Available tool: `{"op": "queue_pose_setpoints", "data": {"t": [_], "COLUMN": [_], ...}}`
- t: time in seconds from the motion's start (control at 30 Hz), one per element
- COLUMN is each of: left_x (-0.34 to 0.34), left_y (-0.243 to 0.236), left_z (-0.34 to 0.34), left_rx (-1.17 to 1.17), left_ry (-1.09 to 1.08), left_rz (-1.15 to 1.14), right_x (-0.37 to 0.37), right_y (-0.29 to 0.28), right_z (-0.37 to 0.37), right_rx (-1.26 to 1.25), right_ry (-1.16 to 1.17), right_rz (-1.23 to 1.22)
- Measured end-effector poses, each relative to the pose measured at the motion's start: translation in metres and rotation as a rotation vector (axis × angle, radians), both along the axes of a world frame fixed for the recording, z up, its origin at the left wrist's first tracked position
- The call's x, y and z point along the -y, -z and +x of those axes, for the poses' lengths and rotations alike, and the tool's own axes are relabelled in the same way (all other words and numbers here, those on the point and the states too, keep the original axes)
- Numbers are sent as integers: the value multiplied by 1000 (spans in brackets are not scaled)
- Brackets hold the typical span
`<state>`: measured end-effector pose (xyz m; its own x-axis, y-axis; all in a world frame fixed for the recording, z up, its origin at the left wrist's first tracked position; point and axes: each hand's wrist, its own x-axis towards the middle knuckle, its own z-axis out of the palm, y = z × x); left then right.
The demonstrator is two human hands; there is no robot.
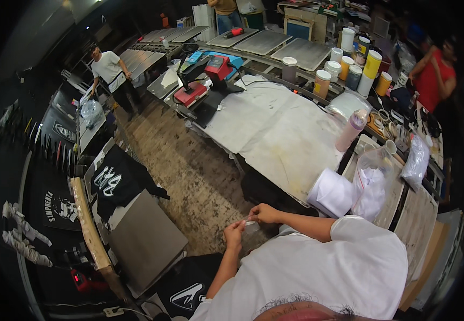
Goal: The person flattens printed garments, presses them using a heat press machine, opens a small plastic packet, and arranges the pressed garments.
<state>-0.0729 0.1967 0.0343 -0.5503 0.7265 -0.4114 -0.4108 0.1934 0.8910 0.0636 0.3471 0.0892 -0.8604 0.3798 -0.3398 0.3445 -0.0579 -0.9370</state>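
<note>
In front of my body, above the floor, both hands are close together with bent fingers. A small pale, thin piece hangs between them; its kind is too small to make out. My left hand pinches at its left side. My right hand is closed with fingertips at its upper edge. Below my left forearm lies a black printed shirt. A grey flat board is to the left of my hands.
A pale-covered worktable stands ahead, with a red heat press at its far left. To the right are a white roll, a clear bag and several ink tubs. Another person stands far left, one in red far right.
</note>
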Motion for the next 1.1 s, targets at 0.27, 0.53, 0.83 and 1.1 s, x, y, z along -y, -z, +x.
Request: {"op": "queue_pose_setpoints", "data": {"t": [0.27,0.53,0.83,1.1], "left_x": [-21,-154,-167,-155], "left_y": [-39,-249,-343,-436], "left_z": [-16,-115,-185,-203], "left_rx": [-41,-229,-454,-710], "left_ry": [-11,-216,-419,-731], "left_rz": [-42,366,499,591], "right_x": [-17,-64,-22,-29], "right_y": [15,-21,86,291], "right_z": [-17,-11,52,164], "right_rx": [-104,-95,302,580], "right_ry": [228,427,111,-334], "right_rz": [16,-269,-81,630]}}
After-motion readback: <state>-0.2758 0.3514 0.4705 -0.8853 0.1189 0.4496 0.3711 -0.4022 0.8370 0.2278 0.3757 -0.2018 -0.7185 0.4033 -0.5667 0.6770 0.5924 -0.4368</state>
